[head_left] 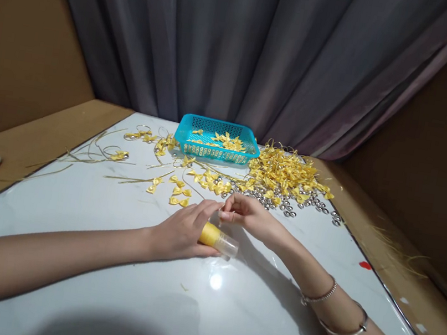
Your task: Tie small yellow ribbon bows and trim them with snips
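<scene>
Gripping a yellow spool (210,235), the left hand (186,228) curls around it above the worktop (136,300). At its two o'clock, the right hand (250,216) presses fingertips together, contents unclear; a blue basket (216,154) sits at twelve.

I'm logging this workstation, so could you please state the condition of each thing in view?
Left hand: closed around a yellow cylinder with clear plastic end.
That cylinder: held sideways.
Right hand: pinched shut, contents unclear.
Turquoise perforated plastic basket: upright, uncovered.
Yellow ribbon bows: scattered, heaped, some in basket.
Small silver pieces: scattered loose.
Thin gold cords: loose.
Grey fabric curtain: hanging.
</scene>
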The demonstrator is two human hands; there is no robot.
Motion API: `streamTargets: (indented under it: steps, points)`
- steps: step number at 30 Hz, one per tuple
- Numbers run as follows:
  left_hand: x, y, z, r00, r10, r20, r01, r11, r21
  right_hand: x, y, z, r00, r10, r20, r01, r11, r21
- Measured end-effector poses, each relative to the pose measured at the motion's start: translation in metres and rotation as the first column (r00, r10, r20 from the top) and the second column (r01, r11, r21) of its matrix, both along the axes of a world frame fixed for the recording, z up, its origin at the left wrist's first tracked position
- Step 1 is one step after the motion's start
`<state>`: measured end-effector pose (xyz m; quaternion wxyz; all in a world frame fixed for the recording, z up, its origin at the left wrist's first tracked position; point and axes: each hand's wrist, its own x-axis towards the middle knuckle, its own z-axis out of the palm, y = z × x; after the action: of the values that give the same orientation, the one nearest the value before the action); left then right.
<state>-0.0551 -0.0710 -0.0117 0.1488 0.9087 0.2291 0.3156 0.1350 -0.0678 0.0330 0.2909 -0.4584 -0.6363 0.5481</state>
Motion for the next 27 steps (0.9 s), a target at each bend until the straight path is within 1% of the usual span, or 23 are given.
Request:
streamTargets:
  steps: [2, 3, 5, 7, 9, 12, 16, 19, 22, 24, 27]
  points:
    - [0.000, 0.000, 0.000, 1.000, -0.006, 0.017, 0.006, 1.000, 0.006, 0.003, 0.001, 0.002, 1.000, -0.009, -0.029, 0.008, 1.000, -0.022]
    - [0.000, 0.000, -0.001, 0.999, -0.020, 0.029, 0.020, 1.000, 0.015, 0.004, 0.002, 0.002, 1.000, 0.014, -0.020, -0.014, 1.000, -0.015]
    - [0.000, 0.001, 0.000, 0.997, -0.052, 0.061, 0.049, 0.998, 0.045, 0.005, 0.002, 0.002, 0.994, 0.104, 0.016, -0.103, 0.995, -0.015]
    - [0.000, 0.002, 0.000, 0.993, -0.079, 0.082, 0.073, 0.995, 0.075, 0.004, 0.001, -0.001, 0.980, 0.196, 0.036, -0.194, 0.979, -0.065]
    - [0.000, 0.003, -0.001, 0.992, -0.093, 0.088, 0.085, 0.993, 0.082, 0.002, -0.001, -0.005, 0.972, 0.231, 0.034, -0.226, 0.968, -0.106]
    - [0.000, 0.004, -0.002, 0.990, -0.110, 0.086, 0.104, 0.992, 0.068, -0.002, -0.003, -0.008, 0.974, 0.221, 0.043, -0.216, 0.971, -0.103]
    - [0.001, 0.004, -0.001, 0.987, -0.129, 0.091, 0.124, 0.991, 0.050, -0.005, -0.005, -0.009, 0.977, 0.202, 0.062, -0.195, 0.976, -0.101]
    - [0.001, 0.004, 0.001, 0.989, -0.127, 0.083, 0.127, 0.992, -0.005, -0.003, -0.003, -0.009, 0.983, 0.177, 0.047, -0.171, 0.979, -0.108]
    - [0.000, 0.004, 0.003, 0.992, -0.105, 0.069, 0.110, 0.991, -0.073, 0.000, -0.002, -0.008, 0.983, 0.185, -0.004, -0.185, 0.977, -0.108]
    - [0.000, 0.004, 0.003, 0.994, -0.087, 0.060, 0.093, 0.989, -0.111, 0.001, -0.001, -0.005, 0.981, 0.192, -0.025, -0.193, 0.978, -0.079]
    - [0.000, 0.006, 0.002, 0.997, -0.045, 0.060, 0.054, 0.984, -0.172, 0.002, -0.003, 0.000, 0.987, 0.159, -0.015, -0.159, 0.987, 0.001]
